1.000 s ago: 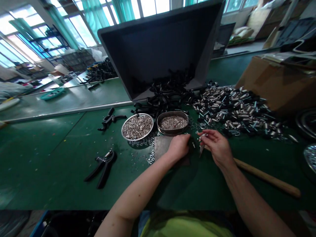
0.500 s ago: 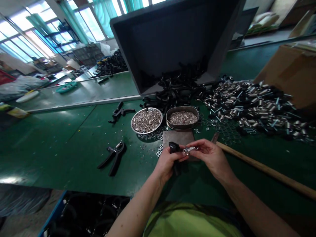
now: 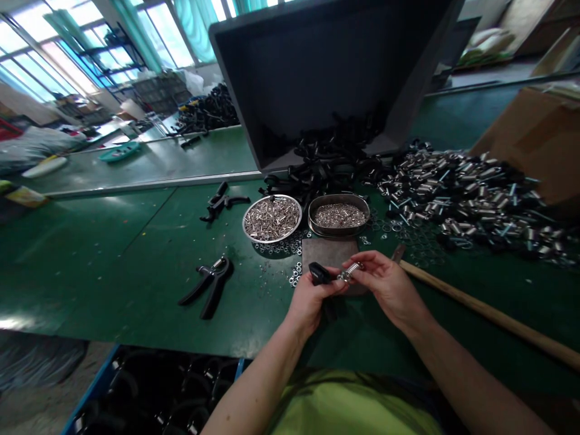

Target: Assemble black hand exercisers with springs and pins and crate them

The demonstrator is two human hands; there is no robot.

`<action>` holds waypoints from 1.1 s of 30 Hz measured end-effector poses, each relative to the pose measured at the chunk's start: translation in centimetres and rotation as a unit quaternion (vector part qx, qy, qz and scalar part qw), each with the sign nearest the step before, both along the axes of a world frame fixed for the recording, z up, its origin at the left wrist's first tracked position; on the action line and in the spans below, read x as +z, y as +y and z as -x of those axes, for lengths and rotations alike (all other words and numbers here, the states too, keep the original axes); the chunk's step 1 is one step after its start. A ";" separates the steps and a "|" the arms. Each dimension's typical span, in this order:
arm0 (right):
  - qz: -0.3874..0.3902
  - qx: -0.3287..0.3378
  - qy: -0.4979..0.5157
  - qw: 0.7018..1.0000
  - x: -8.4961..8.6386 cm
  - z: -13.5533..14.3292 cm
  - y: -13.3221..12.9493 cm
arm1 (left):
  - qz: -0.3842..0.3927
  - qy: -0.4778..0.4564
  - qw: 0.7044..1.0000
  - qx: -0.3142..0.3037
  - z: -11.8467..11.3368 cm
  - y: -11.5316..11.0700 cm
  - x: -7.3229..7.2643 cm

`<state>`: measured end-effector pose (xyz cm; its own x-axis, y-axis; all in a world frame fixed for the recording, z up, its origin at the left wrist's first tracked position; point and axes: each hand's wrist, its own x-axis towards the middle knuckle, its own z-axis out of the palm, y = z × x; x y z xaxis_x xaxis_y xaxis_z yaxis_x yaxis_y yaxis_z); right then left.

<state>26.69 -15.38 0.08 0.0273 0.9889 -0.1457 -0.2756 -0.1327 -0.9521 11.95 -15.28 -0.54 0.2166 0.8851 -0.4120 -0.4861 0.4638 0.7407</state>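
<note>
My left hand point(image 3: 310, 299) is closed around a black plastic handle point(image 3: 319, 273), whose lower part is hidden by the fingers. Between the thumb and fingers of my right hand point(image 3: 389, 284) is a shiny metal coil spring point(image 3: 351, 270), tilted, its lower end close to my left fingertips. Both hands are above the front of a flat metal plate point(image 3: 328, 254). Left of them, a hand grip exerciser point(image 3: 211, 287) with black handles and a spring lies on the green table.
Behind the plate are a round dish of rivets point(image 3: 272, 219) and an oval tin of small metal parts point(image 3: 339, 216). A hammer point(image 3: 489, 311) lies at right, below a heap of springs point(image 3: 471, 193). A large grey bin point(image 3: 326, 78) with black handles stands behind.
The spring has tipped up at its right end between my right fingers. My left hand keeps its hold on the black handle. The view has shifted slightly.
</note>
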 end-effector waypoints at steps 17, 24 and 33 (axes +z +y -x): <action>-0.072 0.047 -0.164 0.983 1.9 -0.7 0.6 | 0.046 -0.007 0.996 -0.073 -0.6 -0.5 -1.4; -0.082 0.051 -0.153 0.983 3.3 0.1 -0.1 | 0.124 -0.124 0.979 -0.107 -1.7 -0.3 -0.9; -0.078 0.050 -0.197 0.976 2.3 -0.3 -0.2 | 0.027 0.015 0.983 -0.183 -1.7 -1.0 -0.3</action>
